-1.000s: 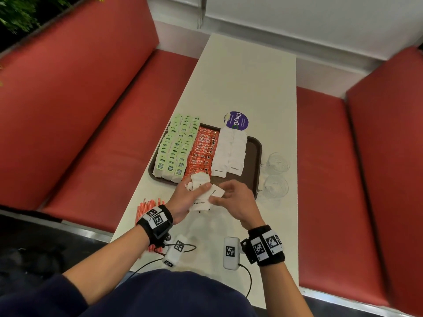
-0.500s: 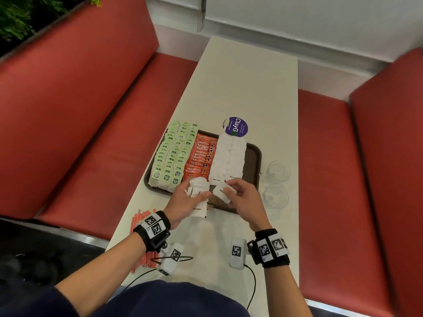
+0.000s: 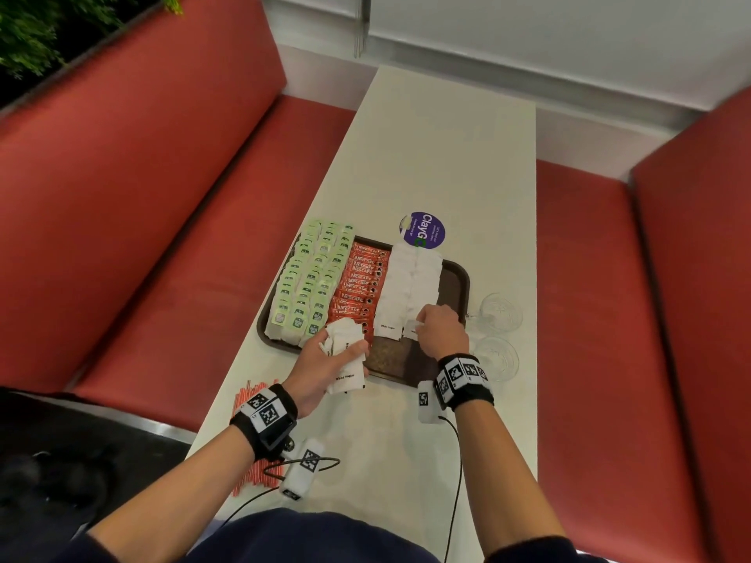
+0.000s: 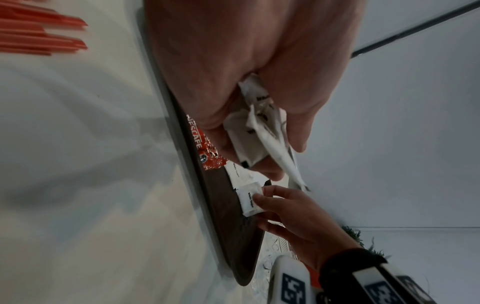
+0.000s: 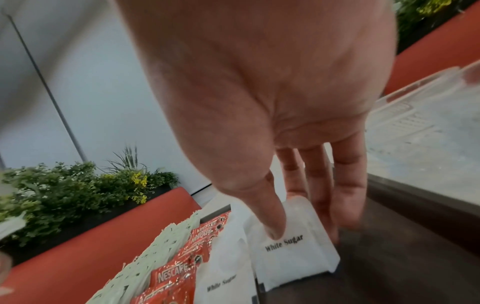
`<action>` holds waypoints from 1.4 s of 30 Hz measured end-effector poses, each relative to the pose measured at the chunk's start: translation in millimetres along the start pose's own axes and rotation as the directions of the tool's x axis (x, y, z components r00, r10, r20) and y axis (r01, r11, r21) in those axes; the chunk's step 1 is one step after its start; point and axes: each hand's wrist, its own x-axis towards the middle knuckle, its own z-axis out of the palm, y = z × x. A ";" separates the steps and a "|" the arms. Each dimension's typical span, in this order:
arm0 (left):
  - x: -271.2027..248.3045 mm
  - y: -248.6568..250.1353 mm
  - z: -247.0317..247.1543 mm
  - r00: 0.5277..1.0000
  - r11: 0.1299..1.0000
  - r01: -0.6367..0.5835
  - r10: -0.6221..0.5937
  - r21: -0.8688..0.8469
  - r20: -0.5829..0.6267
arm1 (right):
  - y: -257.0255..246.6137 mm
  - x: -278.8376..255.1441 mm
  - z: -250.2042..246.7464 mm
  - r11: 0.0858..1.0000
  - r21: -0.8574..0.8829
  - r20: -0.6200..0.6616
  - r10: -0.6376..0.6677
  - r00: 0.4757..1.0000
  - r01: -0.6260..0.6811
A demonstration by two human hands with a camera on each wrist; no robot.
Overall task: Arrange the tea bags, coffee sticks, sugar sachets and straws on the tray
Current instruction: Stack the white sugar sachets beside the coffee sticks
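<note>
A brown tray lies on the white table at the centre of the head view; green tea bags fill its left side, red coffee sticks run in a column beside them, and white sugar sachets lie in rows to the right of the sticks; the left hand sits at the tray's near edge, its fingers curled round a bunch of sugar sachets, some crumpled, one hanging down with its label showing; the right hand is over the near right part of the tray, thumb and fingers pinching a single sachet that lies at the near end of the right-hand white row, touching the tray floor; red straws lie on the table in the lower left, beside the left wrist; two clear glasses stand on the table just right of the tray; a round purple sticker sits at the tray's far edge.
</note>
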 end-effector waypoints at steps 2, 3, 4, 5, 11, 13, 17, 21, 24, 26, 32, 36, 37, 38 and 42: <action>0.6 1.6 -2.0 1.000 1.000 0.006 -0.006 -0.013 -0.004 | -0.4 4.2 3.1 1.000 -0.017 -0.013 0.005 1.000 -0.006; 0.8 2.4 -2.5 1.000 1.000 0.008 -0.008 -0.020 -0.002 | 0.2 5.6 4.7 1.000 -0.025 -0.034 0.003 0.999 -0.003; 0.9 3.2 -2.6 1.000 1.000 0.012 -0.012 -0.027 0.002 | 0.8 6.7 6.8 0.999 -0.032 -0.057 -0.002 0.998 0.000; 1.2 3.7 -2.7 1.000 0.999 0.016 -0.016 -0.037 0.008 | 1.6 7.1 8.9 0.999 -0.031 -0.078 -0.008 0.997 0.006; 5.8 6.4 -1.9 0.997 0.993 0.065 -0.061 -0.098 0.048 | 0.9 -1.3 14.8 0.999 -0.002 -0.256 -0.044 0.966 0.045; 6.4 8.4 -1.4 0.994 0.985 0.096 -0.088 -0.143 0.064 | -5.5 -9.4 11.1 0.989 0.108 -0.305 -0.064 0.950 0.101; 9.0 6.0 -4.0 0.989 0.971 0.134 -0.120 -0.197 0.084 | -23.7 -38.3 -0.4 0.865 0.454 -0.260 -0.101 0.960 0.214; 12.2 4.2 -3.0 0.996 0.989 0.073 -0.067 -0.129 0.051 | -34.9 -75.0 -5.9 0.706 0.696 -0.093 -0.094 0.991 0.132; 10.1 4.3 1.5 0.999 0.997 0.020 -0.016 -0.071 0.050 | -36.9 -90.6 3.4 0.610 0.790 0.027 -0.134 0.991 0.061; 10.1 1.6 1.9 0.999 0.999 -0.005 0.007 -0.044 0.034 | -37.5 -95.3 9.7 0.549 0.835 0.028 -0.130 0.991 0.048; 5.9 1.8 3.7 1.000 0.999 -0.014 0.014 -0.044 0.007 | -31.5 -97.3 11.0 0.516 0.855 0.012 -0.130 0.991 0.058; 7.2 -0.6 3.0 1.000 0.998 -0.004 0.004 -0.056 -0.002 | -30.6 -97.0 3.2 0.532 0.842 0.001 -0.174 0.985 0.093; 7.1 -0.7 2.9 1.000 0.998 -0.001 0.000 -0.058 -0.005 | -30.0 -96.2 1.7 0.531 0.843 0.017 -0.189 0.982 0.088; 7.0 -0.7 2.7 1.000 0.999 0.003 -0.004 -0.054 -0.005 | -29.4 -95.2 0.2 0.540 0.838 0.030 -0.195 0.980 0.081; 7.7 -1.4 -2.1 0.999 0.997 0.041 -0.042 -0.065 -0.015 | -18.6 -78.8 -2.8 0.720 0.681 -0.124 -0.067 0.990 0.134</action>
